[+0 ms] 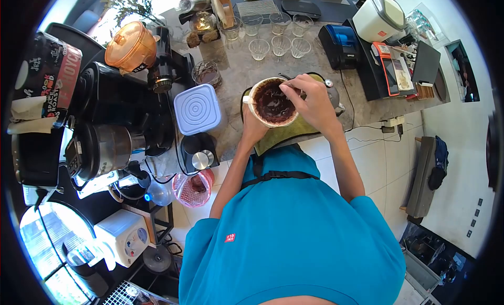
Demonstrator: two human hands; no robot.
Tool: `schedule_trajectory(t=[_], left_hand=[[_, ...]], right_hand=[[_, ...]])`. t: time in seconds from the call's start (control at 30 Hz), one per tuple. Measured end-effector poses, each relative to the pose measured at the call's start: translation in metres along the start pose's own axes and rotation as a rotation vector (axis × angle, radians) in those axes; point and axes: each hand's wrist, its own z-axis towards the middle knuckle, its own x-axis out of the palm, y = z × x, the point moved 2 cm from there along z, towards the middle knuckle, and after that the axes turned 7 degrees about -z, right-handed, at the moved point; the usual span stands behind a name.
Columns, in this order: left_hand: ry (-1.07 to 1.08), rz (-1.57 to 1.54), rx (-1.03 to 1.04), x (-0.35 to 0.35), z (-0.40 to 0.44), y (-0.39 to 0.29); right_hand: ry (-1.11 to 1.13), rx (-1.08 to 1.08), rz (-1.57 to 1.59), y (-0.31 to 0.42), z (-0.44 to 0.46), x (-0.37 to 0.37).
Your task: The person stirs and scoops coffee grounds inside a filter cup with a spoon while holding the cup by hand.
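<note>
My left hand (254, 125) is closed round the near left side of a white cup (252, 110) with a small handle. A dark brown, wet-looking mixture (274, 103) coats its inside, with a glossy pool in the middle. Over the cup's right rim, my right hand (314, 101) is pinched, fingertips pressed together above the mixture. Whatever it holds is too small or hidden to make out. Beneath the cup lies a green cloth (286, 134) at the counter's edge. Partly hidden behind my right hand is a metal pot (334, 98).
Several clear glasses (281, 45) stand at the back of the grey counter (239, 61). To the left are a lidded lilac container (197, 110), a glass bowl (207, 74) and an orange pot (132, 47). A black printer (338, 47) stands right; a pink bin (193, 188) sits below.
</note>
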Motion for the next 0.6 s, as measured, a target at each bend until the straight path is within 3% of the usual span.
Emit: schedule_trajectory(t=[0.13,0.27,0.37,0.6], left_hand=[[0.07,0.027,-0.088,-0.002,-0.003,0.012],[0.069,0.06,-0.061,-0.001,-0.005,0.016],[0.01,-0.012,-0.047,0.0,-0.004,0.01],[0.008,-0.07,-0.065,0.001,-0.005,0.01]], right_hand=[[0.113,-0.057,0.057,0.01,0.001,-0.006],[0.042,-0.088,-0.075,0.003,0.003,-0.005],[0.091,-0.157,0.025,0.01,0.002,-0.005],[0.077,-0.097,-0.039,0.007,0.002,-0.009]])
